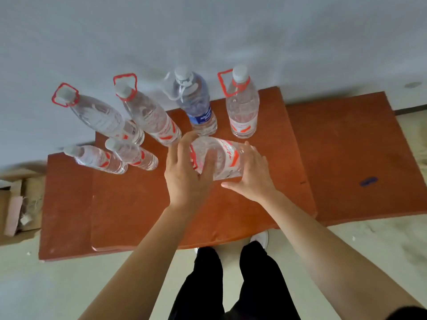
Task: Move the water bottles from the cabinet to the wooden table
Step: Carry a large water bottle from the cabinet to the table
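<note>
The large bottle (217, 158) stands on the wooden surface (129, 204) just nearer the person than the blue-labelled bottle (196, 105), its long axis upright, clasped between left hand (187, 172) and right hand (251, 174), fingers curled against its sides.

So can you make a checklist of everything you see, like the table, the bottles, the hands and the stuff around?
Surface: reddish-brown wooden table, a second panel beside it on the right.
Job's things: six bottles standing at the back: four tall ones, one a blue-label bottle, and two small bottles on the left. A seventh, the held bottle, is between the hands, low over the table.
Clutter: blue mark on the right panel.
Grippers: left hand and right hand press the sides of the held bottle.
Cables: nothing seen.
Surroundings: pale wall, cardboard box on the floor at left, the person's dark trousers.
</note>
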